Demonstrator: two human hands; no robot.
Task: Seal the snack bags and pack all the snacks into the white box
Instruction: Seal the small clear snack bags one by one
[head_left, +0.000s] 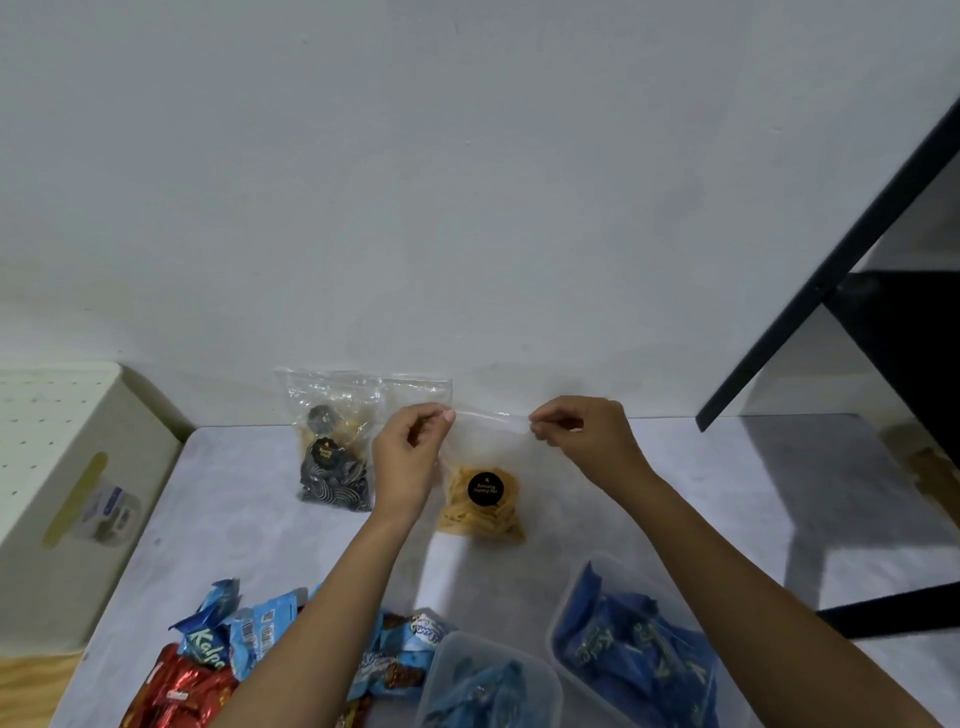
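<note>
Clear zip bag (480, 483) pinched at its top corners by my left hand (410, 454) and right hand (584, 434); I'd press firmly along the seal.

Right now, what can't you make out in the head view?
- Zip of the clear bag: can't tell if it is sealed. The film is transparent, and the left hand and right hand fingers pinch its ends.
- sticker text: too small.
- white box: cut by left edge, inside unseen.
- plastic tubs: cut by bottom edge, right forearm covers part.
</note>
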